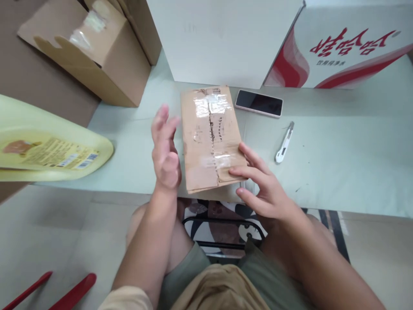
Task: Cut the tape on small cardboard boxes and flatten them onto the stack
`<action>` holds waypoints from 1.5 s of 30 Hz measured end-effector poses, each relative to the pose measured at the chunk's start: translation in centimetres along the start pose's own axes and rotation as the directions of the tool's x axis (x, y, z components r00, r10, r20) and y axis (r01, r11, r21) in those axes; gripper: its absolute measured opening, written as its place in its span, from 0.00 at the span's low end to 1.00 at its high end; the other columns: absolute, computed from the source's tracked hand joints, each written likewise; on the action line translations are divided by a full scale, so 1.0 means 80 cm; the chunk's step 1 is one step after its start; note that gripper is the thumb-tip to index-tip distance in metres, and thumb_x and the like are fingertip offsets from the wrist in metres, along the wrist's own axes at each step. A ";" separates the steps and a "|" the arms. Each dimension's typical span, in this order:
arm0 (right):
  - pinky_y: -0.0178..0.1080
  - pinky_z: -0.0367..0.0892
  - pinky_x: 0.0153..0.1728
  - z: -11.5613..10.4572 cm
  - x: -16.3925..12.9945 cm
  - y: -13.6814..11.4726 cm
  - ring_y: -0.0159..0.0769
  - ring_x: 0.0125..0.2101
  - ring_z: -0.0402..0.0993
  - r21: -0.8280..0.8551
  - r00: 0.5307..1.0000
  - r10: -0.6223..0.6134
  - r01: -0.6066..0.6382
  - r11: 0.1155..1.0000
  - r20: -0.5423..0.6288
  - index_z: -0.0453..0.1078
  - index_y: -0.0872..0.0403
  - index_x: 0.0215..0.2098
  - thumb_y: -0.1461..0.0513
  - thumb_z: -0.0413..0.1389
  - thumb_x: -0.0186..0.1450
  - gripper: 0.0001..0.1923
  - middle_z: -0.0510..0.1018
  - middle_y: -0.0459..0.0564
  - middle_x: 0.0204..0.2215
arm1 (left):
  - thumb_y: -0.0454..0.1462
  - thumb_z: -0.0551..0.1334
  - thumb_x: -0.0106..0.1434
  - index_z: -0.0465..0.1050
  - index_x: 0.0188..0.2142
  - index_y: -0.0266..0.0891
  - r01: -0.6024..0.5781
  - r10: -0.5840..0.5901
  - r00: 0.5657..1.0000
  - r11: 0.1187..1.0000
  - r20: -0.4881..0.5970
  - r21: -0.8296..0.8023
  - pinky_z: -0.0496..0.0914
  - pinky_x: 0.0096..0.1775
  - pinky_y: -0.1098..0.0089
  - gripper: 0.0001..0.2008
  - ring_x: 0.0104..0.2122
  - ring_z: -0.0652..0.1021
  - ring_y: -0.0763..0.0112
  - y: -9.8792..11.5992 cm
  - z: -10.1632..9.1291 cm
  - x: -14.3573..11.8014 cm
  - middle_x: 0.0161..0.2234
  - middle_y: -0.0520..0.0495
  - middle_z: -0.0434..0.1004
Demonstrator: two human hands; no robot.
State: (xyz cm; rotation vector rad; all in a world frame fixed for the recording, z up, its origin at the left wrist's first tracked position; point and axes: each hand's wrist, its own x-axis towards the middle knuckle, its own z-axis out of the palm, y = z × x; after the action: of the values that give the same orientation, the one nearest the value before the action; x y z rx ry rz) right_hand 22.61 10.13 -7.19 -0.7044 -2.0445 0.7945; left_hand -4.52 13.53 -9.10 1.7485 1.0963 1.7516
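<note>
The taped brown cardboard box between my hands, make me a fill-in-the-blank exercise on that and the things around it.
1. The person's ____ hand rests fingertips on top of the taped brown cardboard box.
2. Of the black-screened rectangular phone and the slim white utility knife, the ____ lies nearer the person.
3. Large characters on the glossy printed carton are coloured ____.
4. The pale yellow plastic container is at the picture's ____ edge.

Missing words: right; knife; red; left.

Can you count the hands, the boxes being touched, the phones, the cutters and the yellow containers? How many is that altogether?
Hands: 2 (left hand, right hand)
Touched cardboard box: 1
Phone: 1
Cutter: 1
Yellow container: 1
Total: 6
</note>
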 end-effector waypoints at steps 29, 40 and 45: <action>0.59 0.73 0.57 -0.041 -0.021 0.087 0.57 0.54 0.77 -0.600 0.799 0.533 -0.578 0.552 -0.279 0.79 0.54 0.44 0.57 0.54 0.64 0.16 0.76 0.65 0.58 | 0.58 0.50 0.74 0.77 0.53 0.48 0.019 -0.047 0.992 0.974 0.117 0.226 0.60 0.72 0.44 0.26 0.71 0.65 0.48 0.013 0.004 -0.014 0.69 0.42 0.66; 0.42 0.66 0.31 -0.046 0.007 0.039 0.39 0.25 0.70 -0.342 0.584 0.743 -0.806 0.483 -0.326 0.73 0.51 0.41 0.57 0.56 0.61 0.11 0.77 0.48 0.27 | 0.56 0.51 0.75 0.76 0.53 0.48 0.003 -0.027 0.993 0.979 0.115 0.205 0.61 0.72 0.46 0.24 0.71 0.66 0.49 0.013 0.005 -0.015 0.69 0.42 0.66; 0.39 0.68 0.27 -0.045 -0.004 0.008 0.34 0.22 0.70 0.040 0.713 0.558 -0.601 0.798 -0.424 0.66 0.47 0.56 0.56 0.60 0.66 0.20 0.79 0.43 0.30 | 0.53 0.50 0.76 0.76 0.53 0.47 -0.006 -0.006 0.999 0.971 0.048 0.240 0.63 0.70 0.46 0.22 0.70 0.66 0.49 0.026 0.023 -0.024 0.68 0.40 0.66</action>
State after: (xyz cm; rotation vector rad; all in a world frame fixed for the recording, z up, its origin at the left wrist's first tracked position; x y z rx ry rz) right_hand 25.93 11.37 -6.13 -1.4933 -1.4718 0.7926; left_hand -2.06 11.22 -8.90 1.9201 1.3338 1.6228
